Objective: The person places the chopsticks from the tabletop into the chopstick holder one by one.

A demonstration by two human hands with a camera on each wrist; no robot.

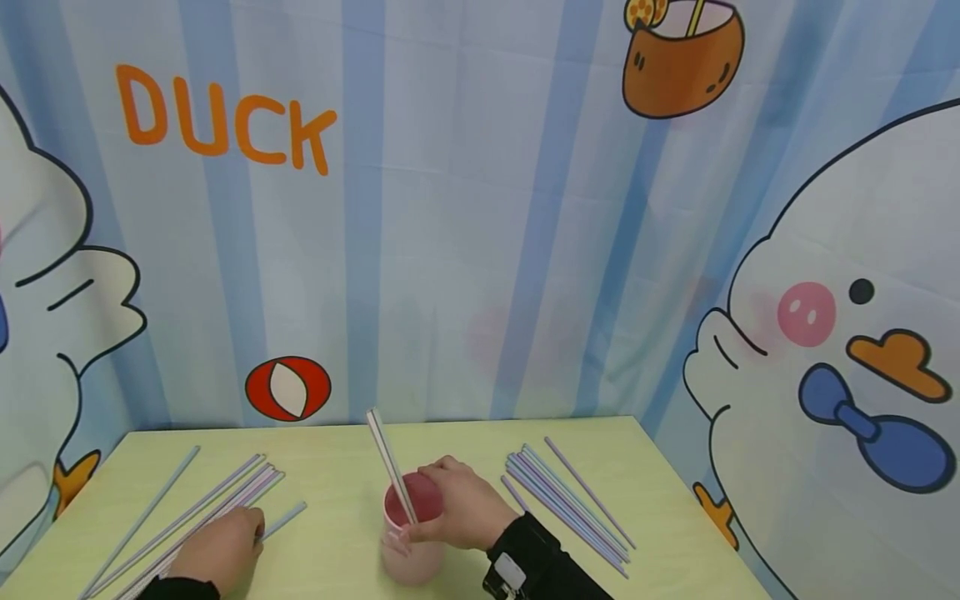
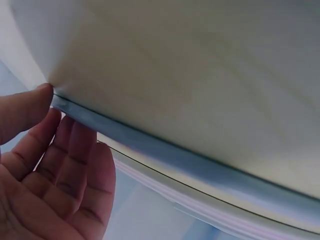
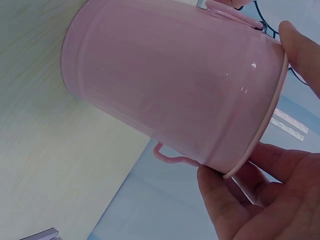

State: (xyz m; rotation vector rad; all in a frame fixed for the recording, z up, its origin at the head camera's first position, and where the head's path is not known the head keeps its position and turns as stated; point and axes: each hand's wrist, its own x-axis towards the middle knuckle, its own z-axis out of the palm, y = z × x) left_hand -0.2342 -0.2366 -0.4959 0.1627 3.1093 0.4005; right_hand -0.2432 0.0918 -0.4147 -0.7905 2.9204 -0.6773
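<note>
Left hand (image 1: 221,546) in a pinch on a blue straw (image 1: 287,518); right hand (image 1: 468,504) round pink cup (image 1: 415,562); pale straws (image 1: 391,461) inside.

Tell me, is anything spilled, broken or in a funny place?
Nothing looks spilled or broken. Two straws look a bit stray, though: a pale blue straw splays out left of the left pile, and a purple straw lies apart, right of the right pile.

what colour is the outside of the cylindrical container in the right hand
Pink; the smooth cylindrical container shows best in the right wrist view.
</note>
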